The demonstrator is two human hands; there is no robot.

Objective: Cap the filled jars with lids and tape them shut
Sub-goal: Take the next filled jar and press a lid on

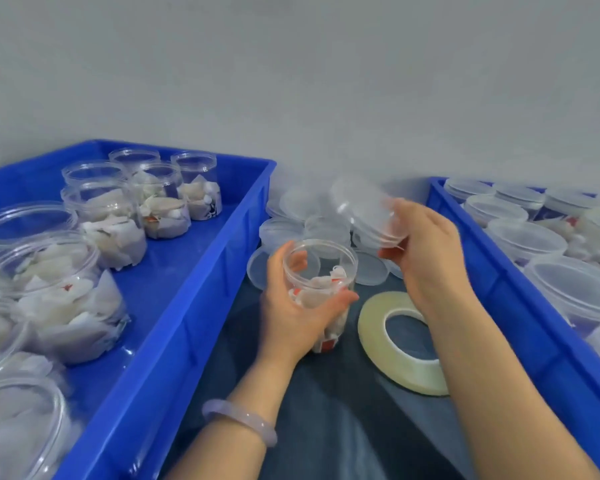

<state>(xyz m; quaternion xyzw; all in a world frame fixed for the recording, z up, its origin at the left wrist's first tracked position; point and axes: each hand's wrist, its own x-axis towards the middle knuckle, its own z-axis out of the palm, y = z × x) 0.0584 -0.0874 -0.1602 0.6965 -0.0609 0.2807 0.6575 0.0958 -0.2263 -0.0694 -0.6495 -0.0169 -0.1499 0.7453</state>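
- A blue tray (194, 289) is sitting along the left edge of the dark surface (343, 427), and it is carrying uncapped jars (111, 220) filled with white pieces, some showing bits of red.
- A pale bracelet (239, 419) is circling the left wrist.
- The left hand (288, 306) is gripping an open filled jar (326, 278), with the fingers curling round its far side and the thumb pressing its near side. The jar is standing upright between the two trays, near the middle of the surface; whether its base is touching the surface I cannot tell.
- Loose clear lids (291, 230) are lying in a heap toward the far edge of the surface, just behind the jar.
- The right hand (426, 251) is pinching one clear lid (364, 209) by its rim, holding it tilted above and to the right of the jar's mouth, apart from it. The lid is blurring.
- A roll of clear tape (371, 327) is lying flat on the surface just right of the jar, partly under the right forearm.
- A second blue tray (520, 306) is running along the right edge, holding capped jars (527, 237).
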